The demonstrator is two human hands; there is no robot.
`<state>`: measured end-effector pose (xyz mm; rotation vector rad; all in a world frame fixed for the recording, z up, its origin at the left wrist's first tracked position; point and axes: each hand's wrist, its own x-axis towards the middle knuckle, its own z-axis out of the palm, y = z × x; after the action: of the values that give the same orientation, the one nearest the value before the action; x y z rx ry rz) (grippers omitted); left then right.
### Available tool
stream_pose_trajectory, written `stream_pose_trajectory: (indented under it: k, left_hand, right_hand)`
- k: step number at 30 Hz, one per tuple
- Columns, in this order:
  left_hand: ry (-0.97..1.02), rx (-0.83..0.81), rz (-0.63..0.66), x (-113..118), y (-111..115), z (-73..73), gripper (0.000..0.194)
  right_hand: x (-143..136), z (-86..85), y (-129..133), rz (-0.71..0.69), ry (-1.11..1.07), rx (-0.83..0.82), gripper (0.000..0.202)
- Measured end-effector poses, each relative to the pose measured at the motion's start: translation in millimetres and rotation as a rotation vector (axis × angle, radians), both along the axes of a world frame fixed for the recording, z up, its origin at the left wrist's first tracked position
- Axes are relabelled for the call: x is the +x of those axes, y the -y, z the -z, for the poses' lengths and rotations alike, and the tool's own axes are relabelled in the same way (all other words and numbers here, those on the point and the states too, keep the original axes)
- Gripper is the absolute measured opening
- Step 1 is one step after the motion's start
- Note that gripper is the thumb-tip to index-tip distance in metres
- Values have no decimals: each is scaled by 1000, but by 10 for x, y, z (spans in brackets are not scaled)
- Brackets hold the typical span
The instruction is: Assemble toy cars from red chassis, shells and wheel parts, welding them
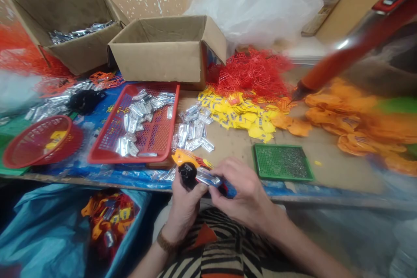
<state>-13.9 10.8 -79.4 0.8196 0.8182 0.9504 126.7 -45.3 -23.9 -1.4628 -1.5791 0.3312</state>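
Just past the table's front edge, my left hand (185,208) is closed around an orange plastic part (184,157) with a black round part (188,173) on it. Against these lies a shiny silver strip (207,177), its right end pinched by the thumb and fingers of my right hand (243,191). Some red and dark edges show beneath the strip, mostly hidden by my fingers. Closest beyond my hands is a pile of silver pieces (194,130) on cardboard. A green tray (282,163) of tiny metal pins or screws lies right of my right hand.
A red basket (97,152) holds silver pieces. Behind stand two cardboard boxes (156,58). Yellow pieces (239,113), red frames (254,71) and orange parts (352,121) are heaped rightward. A red electric screwdriver (352,43) hangs at upper right. A blue bag (48,226) sits lower left.
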Motion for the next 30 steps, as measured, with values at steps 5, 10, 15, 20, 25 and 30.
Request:
stream_pose_trajectory:
  k: [5, 10, 15, 20, 25, 30]
  left_hand:
    - [-11, 49, 39, -25, 23, 23, 59]
    - [-16, 84, 46, -49, 36, 48, 57]
    - [11, 60, 49, -24, 69, 38, 57]
    - [44, -46, 18, 7, 130, -68, 54]
    - [42, -221, -40, 59, 167, -187, 57]
    - [55, -193, -42, 119, 146, -232, 43]
  right_hand:
    - [8, -8, 30, 9, -12, -21, 17]
    - [-20, -9, 70, 29, -7, -11, 16]
    - [-41, -3, 91, 58, 5, -4, 18]
    - [-44, 0, 97, 70, 9, 5, 18]
    - [-70, 3, 109, 77, 71, 53, 18]
    - [-93, -1, 117, 91, 146, 35, 14]
